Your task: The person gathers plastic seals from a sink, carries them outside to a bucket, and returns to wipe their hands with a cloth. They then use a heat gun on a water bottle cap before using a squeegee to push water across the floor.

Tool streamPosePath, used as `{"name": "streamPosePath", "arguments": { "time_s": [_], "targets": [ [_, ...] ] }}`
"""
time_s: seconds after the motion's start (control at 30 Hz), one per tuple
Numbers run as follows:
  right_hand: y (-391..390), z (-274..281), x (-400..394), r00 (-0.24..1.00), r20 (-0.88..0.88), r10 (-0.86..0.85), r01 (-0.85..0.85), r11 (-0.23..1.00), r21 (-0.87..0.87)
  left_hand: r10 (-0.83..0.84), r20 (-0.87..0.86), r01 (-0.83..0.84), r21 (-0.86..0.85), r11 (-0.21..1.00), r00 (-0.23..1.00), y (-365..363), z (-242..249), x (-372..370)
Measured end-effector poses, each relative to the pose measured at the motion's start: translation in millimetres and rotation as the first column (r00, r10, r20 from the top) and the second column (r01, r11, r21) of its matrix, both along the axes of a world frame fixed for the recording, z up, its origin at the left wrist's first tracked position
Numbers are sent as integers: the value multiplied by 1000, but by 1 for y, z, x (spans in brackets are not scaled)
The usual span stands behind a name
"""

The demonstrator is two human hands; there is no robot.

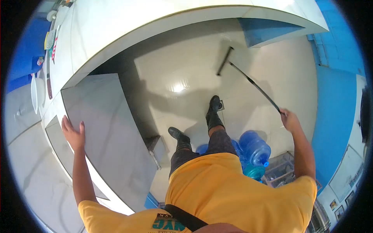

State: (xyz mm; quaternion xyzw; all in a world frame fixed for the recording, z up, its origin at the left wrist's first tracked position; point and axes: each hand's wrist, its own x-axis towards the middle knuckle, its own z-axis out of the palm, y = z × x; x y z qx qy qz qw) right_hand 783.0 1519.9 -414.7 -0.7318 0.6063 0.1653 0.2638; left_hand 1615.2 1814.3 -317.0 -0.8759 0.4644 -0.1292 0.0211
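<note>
My right hand (290, 120) is closed round the end of the dark handle of a floor squeegee (254, 83). Its narrow black head stands out over the wet, shiny tiled floor (186, 72), ahead of my boots. On the left, my left hand (74, 134) rests with fingers stretched out on the edge of a white marble-look counter (105, 112). Both my feet, in black boots (213, 106), are on the floor, the right one beside a small floor drain (220, 105).
Blue water jugs (254, 145) stand close by my right leg, near a wire rack (280, 169). A long white countertop (128, 23) curves across the front, holding a white bowl (37, 93) and utensils at far left. A blue wall (336, 120) bounds the right.
</note>
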Motion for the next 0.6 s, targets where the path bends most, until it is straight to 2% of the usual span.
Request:
{"name": "streamPosePath", "arguments": {
  "time_s": [0.07, 0.1, 0.13, 0.17, 0.2, 0.27, 0.33, 0.37, 0.4, 0.43, 0.47, 0.5, 0.53, 0.6],
  "targets": [
    [28, 57, 10, 947, -243, -212, 239, 967, 88, 0, 20, 0, 9, 1000, 1000, 0, -1, -2],
    [47, 62, 1, 946, -240, -219, 245, 966, 85, 11, 42, -12, 26, 1000, 999, 1, 0, -2],
    [62, 65, -8, 967, -199, -159, 174, 983, 63, 7, 46, -8, 22, 1000, 999, 1, 1, -2],
    [66, 67, -5, 983, -160, -94, 101, 994, 35, 11, 13, -12, 8, 1000, 1000, -1, 0, -3],
    [67, 66, 1, 983, -159, -96, 103, 994, 41, 16, -21, -16, 4, 1000, 1000, 0, -1, -5],
    [64, 77, 59, 981, -182, -70, 110, 969, 222, 3, -3, -3, 17, 1000, 1000, 0, -1, -3],
    [60, 23, 97, 977, 37, 211, -215, 965, 153, -7, 16, 6, 31, 999, 1000, 1, -4, -3],
    [47, 6, 144, 966, -15, 259, -245, 926, 287, -2, 6, 2, 26, 1000, 1000, 1, -5, -2],
    [46, -31, 180, 934, 92, 345, -356, 916, 185, 5, -4, -5, 21, 1000, 1000, 0, -6, -3],
    [33, -51, 234, 909, 63, 413, -410, 854, 320, 10, 2, -10, 30, 1000, 1000, -1, -7, -5],
    [37, -111, 268, 873, 176, 455, -484, 849, 211, 14, -24, -14, 20, 1000, 1000, -3, -8, -7],
    [28, -143, 309, 838, 248, 487, -533, 828, 176, 20, -44, -19, 11, 1000, 999, -5, -8, -9],
    [12, -153, 359, 850, 278, 448, -511, 830, 224, 26, -33, -25, 18, 1000, 999, -8, -9, -11],
    [-18, -199, 445, 856, 287, 430, -484, 862, 150, 64, -72, -63, 11, 998, 995, -9, -10, -14]
  ]
}}
